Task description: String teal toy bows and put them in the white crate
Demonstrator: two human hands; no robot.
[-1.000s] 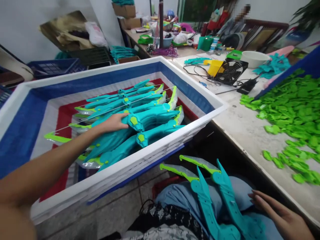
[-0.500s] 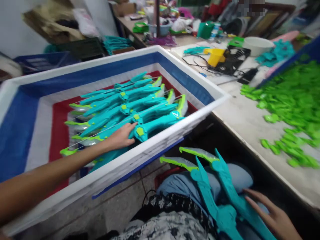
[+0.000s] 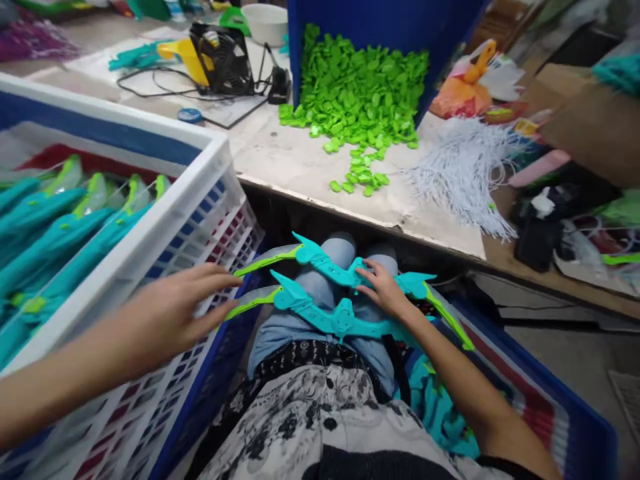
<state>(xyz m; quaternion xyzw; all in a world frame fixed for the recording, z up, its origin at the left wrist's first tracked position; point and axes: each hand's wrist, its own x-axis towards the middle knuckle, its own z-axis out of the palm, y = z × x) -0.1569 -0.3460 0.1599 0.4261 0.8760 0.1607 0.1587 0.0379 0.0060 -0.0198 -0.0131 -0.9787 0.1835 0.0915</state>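
Two turquoise toy bows lie across my lap, with lime-green tips and clear strips along their ends. My right hand (image 3: 383, 287) holds the farther toy bow (image 3: 327, 267) near its middle, fingers and thumb around the centre part. The nearer toy bow (image 3: 310, 313) lies beside it, closer to my body. To the left, my left hand (image 3: 175, 303) is stretched out with fingers apart, close to the bows' left green tips; whether it touches them is unclear. Neither bow shows a string.
At the left stands a white crate (image 3: 220, 160) of strung bows. On the table, small green pieces (image 3: 360, 93) spill from a blue bin (image 3: 295, 40); white strings (image 3: 465, 173) lie to their right. A black fan (image 3: 223, 60) stands behind. A blue crate (image 3: 590, 413) sits low at the right.
My left hand has left the bows in the white crate and come over to my lap. My right hand has moved onto the farther bow's middle. The view has turned right.
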